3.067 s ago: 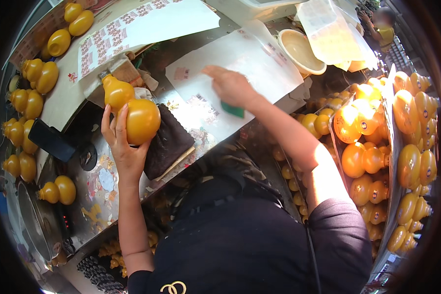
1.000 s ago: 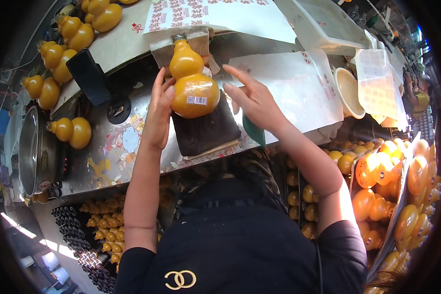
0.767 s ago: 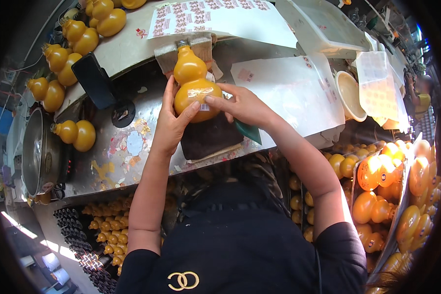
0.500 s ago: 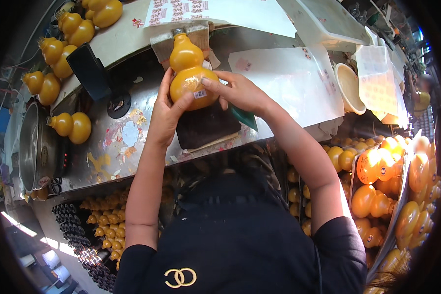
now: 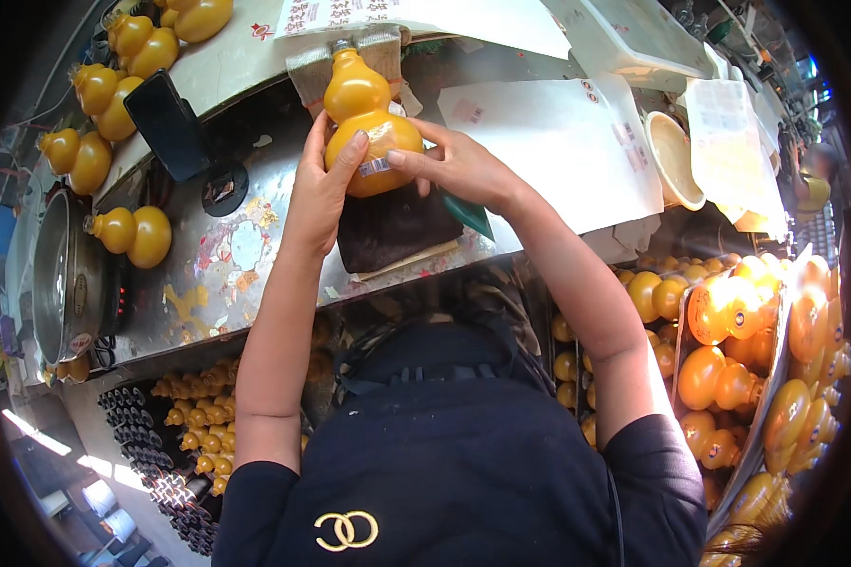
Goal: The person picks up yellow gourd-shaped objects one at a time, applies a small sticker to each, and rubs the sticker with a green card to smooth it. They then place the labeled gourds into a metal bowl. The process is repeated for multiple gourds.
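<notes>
A yellow gourd-shaped bottle (image 5: 357, 92) is held between my two hands, its narrow neck pointing away from me. My left hand (image 5: 323, 194) grips the round lower bulb from the left, thumb on the surface. From the right, my right hand (image 5: 459, 170) closes on the same bulb, its thumb by a small barcode label (image 5: 373, 166). Below the bottle lies a dark brown cloth or pad (image 5: 388, 231) on the worktable. Behind its neck stands a pale, ridged rest (image 5: 304, 68). A green pointed piece (image 5: 468, 217) lies beside my right wrist.
Left are a phone on a stand (image 5: 170, 123), a round metal pan (image 5: 61, 274) and several yellow gourd bottles (image 5: 134, 236). White label sheets (image 5: 558, 151), a cream bowl (image 5: 673, 161) and a translucent bin (image 5: 633, 47) lie right. Crates of gourd bottles (image 5: 719, 378) flank me below.
Both hands have shifted slightly on the lower bulb; the left thumb now lies higher on it, and the barcode label has moved a little. The whole view has shifted slightly.
</notes>
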Demonstrator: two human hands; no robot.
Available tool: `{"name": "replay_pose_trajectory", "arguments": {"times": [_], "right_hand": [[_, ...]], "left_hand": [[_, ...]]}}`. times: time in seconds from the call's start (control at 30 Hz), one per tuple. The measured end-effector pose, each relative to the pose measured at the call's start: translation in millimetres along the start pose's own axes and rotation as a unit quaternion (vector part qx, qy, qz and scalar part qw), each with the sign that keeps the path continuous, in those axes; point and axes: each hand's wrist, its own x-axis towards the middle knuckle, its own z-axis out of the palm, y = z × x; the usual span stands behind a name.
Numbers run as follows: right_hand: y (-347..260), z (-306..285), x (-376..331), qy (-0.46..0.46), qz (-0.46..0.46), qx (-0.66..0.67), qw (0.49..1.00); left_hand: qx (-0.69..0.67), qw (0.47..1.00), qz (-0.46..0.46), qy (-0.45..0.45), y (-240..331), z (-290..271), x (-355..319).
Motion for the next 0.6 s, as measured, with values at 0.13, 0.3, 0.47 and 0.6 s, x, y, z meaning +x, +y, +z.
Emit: {"name": "replay_pose_trajectory", "arguments": {"times": [0.13, 0.3, 0.47, 0.6], "right_hand": [[0.1, 0.2, -2.4, -0.001, -0.001, 0.002, 1.000], [10.1, 3.3, 0.4, 0.028, -0.044, 0.019, 0.998], [9.2, 5.7, 1.3, 0.035, -0.053, 0.001, 0.998], [4.0, 7.0, 3.2, 0.050, -0.034, -0.029, 0.998]], "left_hand": [[-0.008, 1.000, 0.009, -0.016, -8.9, -10.3, -2.8], [0.094, 0.992, 0.054, -0.063, -5.2, -15.1, -8.9], [0.058, 0.998, 0.028, -0.025, -1.8, -14.2, -1.6], [0.075, 0.997, 0.012, 0.009, 2.3, -7.1, 2.9]]}}
